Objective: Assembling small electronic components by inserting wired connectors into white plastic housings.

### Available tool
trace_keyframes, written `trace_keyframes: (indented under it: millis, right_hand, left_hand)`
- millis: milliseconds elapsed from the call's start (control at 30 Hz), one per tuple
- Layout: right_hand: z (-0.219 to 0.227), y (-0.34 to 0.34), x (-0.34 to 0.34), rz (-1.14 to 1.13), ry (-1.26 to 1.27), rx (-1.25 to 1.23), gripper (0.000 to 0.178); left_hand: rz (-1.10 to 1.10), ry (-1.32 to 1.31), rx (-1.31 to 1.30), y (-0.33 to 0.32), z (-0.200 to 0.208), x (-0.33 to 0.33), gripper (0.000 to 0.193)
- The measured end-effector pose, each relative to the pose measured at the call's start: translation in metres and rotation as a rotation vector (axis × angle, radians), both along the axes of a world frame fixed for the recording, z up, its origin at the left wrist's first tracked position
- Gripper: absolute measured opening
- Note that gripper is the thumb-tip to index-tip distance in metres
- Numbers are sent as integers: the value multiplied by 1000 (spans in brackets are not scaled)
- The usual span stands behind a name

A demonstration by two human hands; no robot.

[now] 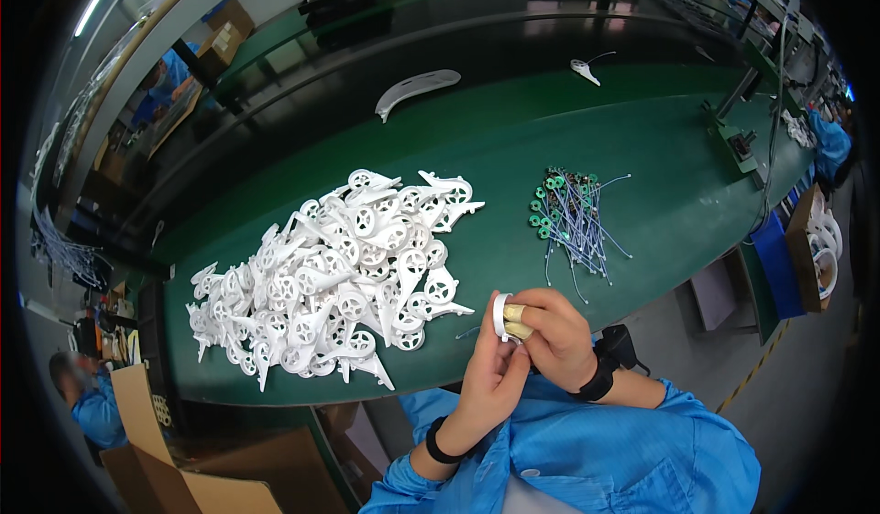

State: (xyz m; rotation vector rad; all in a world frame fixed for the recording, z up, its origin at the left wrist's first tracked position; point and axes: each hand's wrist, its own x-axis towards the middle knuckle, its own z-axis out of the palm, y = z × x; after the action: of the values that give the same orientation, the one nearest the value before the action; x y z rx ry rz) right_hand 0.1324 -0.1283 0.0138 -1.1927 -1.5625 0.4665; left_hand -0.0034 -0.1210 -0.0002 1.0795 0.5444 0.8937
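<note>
Close to the table's near edge, my left hand (490,376) is closed around a white plastic part with a round rim (500,310). My right hand (561,338) meets it from the right, its fingers bent and pressed into the part's open side. Pale yellow finger covers (515,322) are on two of its fingertips. A thin wire end (467,332) sticks out left of my left hand; where it leads is hidden. Left of my hands lies a large heap of similar white plastic parts (339,276). Beyond them is a bunch of small green round components with thin wires (577,221).
The green table (495,165) carries a curved white piece (417,90) and a single white part with a wire (583,71) at its far side. A metal fixture (733,143) stands at the right end. Open cardboard boxes (147,422) are at lower left. Other people work farther off.
</note>
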Motion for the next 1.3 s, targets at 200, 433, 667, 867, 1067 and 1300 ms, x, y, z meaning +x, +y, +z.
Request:
trace_keyframes:
  millis: [200, 433, 667, 867, 1067, 1300]
  right_hand:
    - [0, 1, -5, -55, -68, -46, 34]
    - [-8, 1, -3, -39, 30, -50, 27]
    - [-6, -2, -7, 17, 89, -133, 30]
    - [-3, 2, -7, 48, 9, -73, 28]
    - [-5, 4, -1, 64, -34, 2, 22]
    - [6, 3, -7, 40, -13, -11, 18]
  left_hand:
    - [115, 232, 147, -2, -14, 1, 70]
    - [95, 338, 186, -3, -14, -3, 69]
    - [230, 298, 164, -5, -18, 0, 53]
    - [317, 149, 75, -4, -13, -1, 48]
    - [267, 197, 146, -5, -19, -7, 50]
    - [293, 394, 302, -9, -13, -11, 48]
